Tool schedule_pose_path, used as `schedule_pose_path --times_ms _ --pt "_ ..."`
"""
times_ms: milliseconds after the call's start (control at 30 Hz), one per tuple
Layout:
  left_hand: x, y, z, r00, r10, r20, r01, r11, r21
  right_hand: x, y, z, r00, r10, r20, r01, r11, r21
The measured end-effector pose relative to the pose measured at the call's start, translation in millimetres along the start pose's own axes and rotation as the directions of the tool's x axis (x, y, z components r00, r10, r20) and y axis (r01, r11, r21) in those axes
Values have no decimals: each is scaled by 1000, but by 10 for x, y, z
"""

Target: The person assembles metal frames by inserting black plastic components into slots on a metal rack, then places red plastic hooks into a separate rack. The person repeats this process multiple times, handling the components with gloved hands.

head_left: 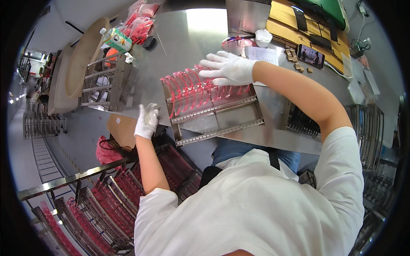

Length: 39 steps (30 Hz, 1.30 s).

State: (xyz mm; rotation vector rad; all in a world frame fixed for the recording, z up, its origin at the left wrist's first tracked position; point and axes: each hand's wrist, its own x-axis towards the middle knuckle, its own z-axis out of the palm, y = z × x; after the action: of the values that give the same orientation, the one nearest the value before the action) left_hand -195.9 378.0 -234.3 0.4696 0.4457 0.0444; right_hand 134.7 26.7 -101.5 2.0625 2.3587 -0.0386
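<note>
Right arm (301, 85) bent at the elbow, its bare forearm crossing inward from the right; the right hand (228, 69), in a white knit glove, is open and flat, fingers spread and pointing left, over the upper right part of the rack (218, 131). Whether it presses on the strips (188, 87) beneath cannot be told. Left forearm (152, 166) rises steeply from below; the left hand (147, 121), also gloved, lies just beside the rack's left edge with fingers partly bent. Whether it grips anything cannot be told.

The rack, a rectangular metal frame with notched rails, lies on the smooth, reflective table (179, 38), its lower left corner projecting past the edge. Slender, curved, glossy pink strips line its upper half in a row. At left stands a second metal frame (102, 87), near a plastic bottle (117, 40) and clear bags (140, 30) of pink pieces. At right lie a flat phone (311, 56) and small tan blocks (291, 55).
</note>
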Motion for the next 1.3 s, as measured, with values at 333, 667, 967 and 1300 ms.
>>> schedule_pose_path --times_ms 333,667,967,1300 --pt "268 -351 526 905 310 -293 -157 880 447 -265 104 131 986 157 -48 -152 984 95" --pt "192 -319 492 936 273 -221 -157 889 431 -386 167 221 979 160 -129 -146 983 109" --pt "73 -284 653 906 356 -229 -180 813 554 -969 299 127 923 236 -304 -237 971 35" --pt "-353 -1334 2585 550 661 511 -373 -353 858 -3526 1711 42 321 915 -245 -945 326 -21"
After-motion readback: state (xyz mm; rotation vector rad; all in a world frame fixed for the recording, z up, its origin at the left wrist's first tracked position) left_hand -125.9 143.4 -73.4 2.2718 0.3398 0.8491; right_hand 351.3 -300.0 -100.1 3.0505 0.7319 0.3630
